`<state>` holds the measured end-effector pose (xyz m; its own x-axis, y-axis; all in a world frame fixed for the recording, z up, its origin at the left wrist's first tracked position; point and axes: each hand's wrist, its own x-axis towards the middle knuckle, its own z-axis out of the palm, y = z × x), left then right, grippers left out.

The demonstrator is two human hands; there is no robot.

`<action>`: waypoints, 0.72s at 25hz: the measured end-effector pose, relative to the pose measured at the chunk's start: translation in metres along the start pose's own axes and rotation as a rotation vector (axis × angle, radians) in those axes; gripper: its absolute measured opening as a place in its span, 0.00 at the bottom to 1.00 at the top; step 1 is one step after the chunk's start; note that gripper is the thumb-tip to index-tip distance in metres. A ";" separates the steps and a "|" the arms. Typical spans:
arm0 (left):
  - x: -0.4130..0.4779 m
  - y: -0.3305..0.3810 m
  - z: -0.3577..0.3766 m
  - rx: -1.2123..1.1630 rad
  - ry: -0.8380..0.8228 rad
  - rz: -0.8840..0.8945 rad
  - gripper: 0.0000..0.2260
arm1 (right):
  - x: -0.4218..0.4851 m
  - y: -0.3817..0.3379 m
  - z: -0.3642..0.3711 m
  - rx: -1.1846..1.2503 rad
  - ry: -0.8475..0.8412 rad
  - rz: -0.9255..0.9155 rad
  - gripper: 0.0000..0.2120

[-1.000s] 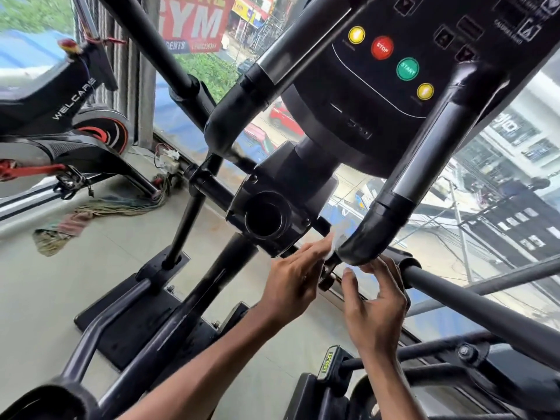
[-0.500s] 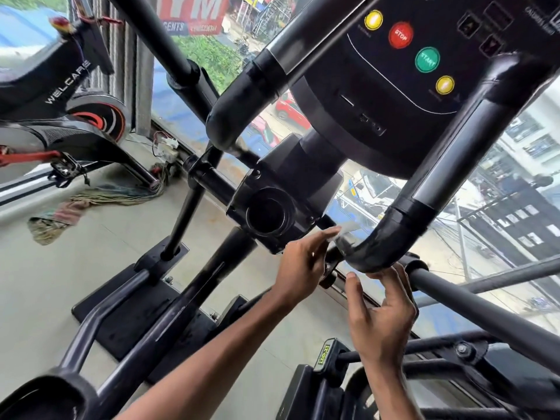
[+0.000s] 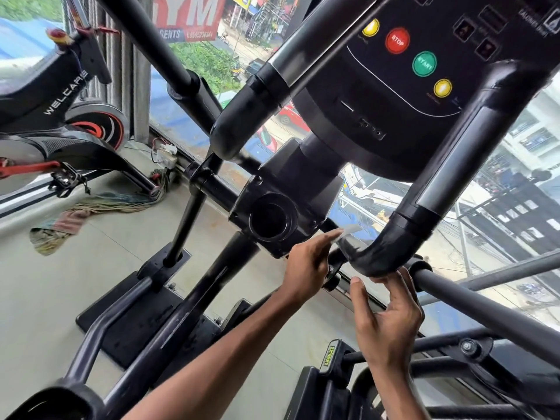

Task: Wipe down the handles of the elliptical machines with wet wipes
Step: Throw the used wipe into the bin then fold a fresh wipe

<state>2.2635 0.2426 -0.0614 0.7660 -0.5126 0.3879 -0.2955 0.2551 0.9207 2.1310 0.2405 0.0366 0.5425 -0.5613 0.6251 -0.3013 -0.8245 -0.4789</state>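
Gym floor of pale grey, w/ a full-height glass window onto a street; black spin bike at far left.

Head view:
1. Thing in work: black curved tubular handle on the right side of the black elliptical console.
2. Small white wet wipe sits at the inner end of that handle's lower bend, under the left hand's fingertips.
3. Left hand: fingers nearly straight, tips pressing the wipe to the tube. Thumb hidden, so a pinch can't be confirmed.
4. Right hand: loosely spread, fingertips touching the bend's underside, thumb free; holds nothing.

Status (est.):
- Bend shows a streaky sheen, prob. damp, i.e. wiping underway here.
- Silver grip section above, the matching black left-side handle and the long dark swing bar: no wipe on them; presumably still to do.
- Other machines: not in view.
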 end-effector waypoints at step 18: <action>0.016 -0.019 0.029 0.372 0.047 -0.005 0.28 | -0.001 0.006 -0.002 -0.014 -0.051 0.017 0.09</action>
<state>2.2654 0.2056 -0.0715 0.7906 -0.4729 0.3890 -0.4726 -0.0673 0.8787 2.1276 0.2361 0.0341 0.5766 -0.5709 0.5845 -0.3217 -0.8162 -0.4799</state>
